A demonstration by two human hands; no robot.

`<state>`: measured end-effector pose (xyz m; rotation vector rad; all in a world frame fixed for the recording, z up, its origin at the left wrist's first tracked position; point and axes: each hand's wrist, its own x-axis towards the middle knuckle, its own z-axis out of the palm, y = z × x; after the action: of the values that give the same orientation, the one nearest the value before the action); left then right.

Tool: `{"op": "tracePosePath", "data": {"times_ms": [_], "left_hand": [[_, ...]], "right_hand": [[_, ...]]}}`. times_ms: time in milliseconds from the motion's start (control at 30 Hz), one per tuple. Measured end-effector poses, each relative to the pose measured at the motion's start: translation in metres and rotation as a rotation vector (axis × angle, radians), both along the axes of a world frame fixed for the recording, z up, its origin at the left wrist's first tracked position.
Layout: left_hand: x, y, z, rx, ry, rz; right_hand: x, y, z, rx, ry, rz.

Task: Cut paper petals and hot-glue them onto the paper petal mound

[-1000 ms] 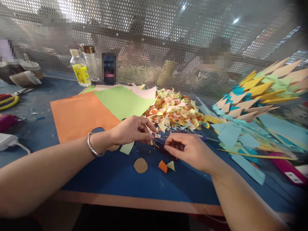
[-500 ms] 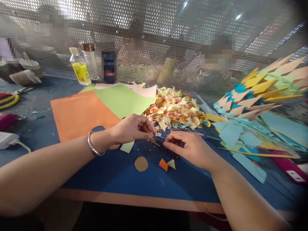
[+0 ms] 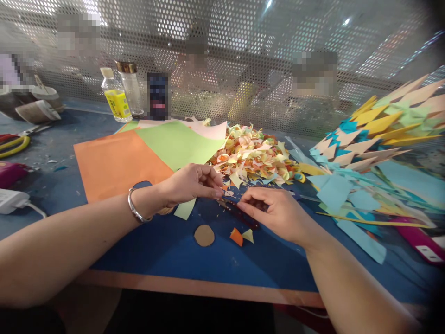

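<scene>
My left hand (image 3: 196,185) is closed in a pinch, thumb against fingertips, over the blue table mat. Facing it a short way to the right, my right hand (image 3: 269,211) is pinched as well. Whatever lies between the fingertips is too small and dark to make out. A thin, dark reddish strand (image 3: 245,217) shows in the gap below the hands; whether either hand holds it is unclear. Closer to me lie a round brown disc (image 3: 204,235), a folded orange paper scrap (image 3: 237,237) and a pale yellow scrap (image 3: 248,235). A pale green paper piece (image 3: 185,209) sits under my left hand.
Orange (image 3: 118,167) and green paper sheets (image 3: 181,144) lie left of a heap of paper scraps (image 3: 257,155). A bottle (image 3: 117,99), a tumbler (image 3: 131,90) and a phone (image 3: 158,96) stand behind. Yellow-handled scissors (image 3: 15,146) lie left; a folded-paper piece (image 3: 375,132) stands right.
Both hands stay nearly in place, still pinched, with only slight finger shifts. The dark strand between them shows a little more clearly. The view has moved slightly.
</scene>
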<state>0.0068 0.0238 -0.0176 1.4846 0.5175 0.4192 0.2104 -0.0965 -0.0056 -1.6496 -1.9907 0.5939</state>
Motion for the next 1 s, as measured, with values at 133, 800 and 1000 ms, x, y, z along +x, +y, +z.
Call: {"op": "tracePosePath", "data": {"times_ms": [133,800,1000], "left_hand": [[0.0001,-0.0005,0.0025,-0.047,0.000,0.031],[0.0004,-0.0026,-0.0011,0.102,-0.061,0.040],[0.0015,-0.0048,-0.0012,0.092,-0.056,0.056]], "right_hand": [[-0.0003,-0.0003,0.0003,0.029,-0.018,0.005],[0.0013,-0.0004,-0.0029,0.091,-0.036,0.004],[0.0020,0.0000,-0.0042,0.088,-0.017,0.002]]}}
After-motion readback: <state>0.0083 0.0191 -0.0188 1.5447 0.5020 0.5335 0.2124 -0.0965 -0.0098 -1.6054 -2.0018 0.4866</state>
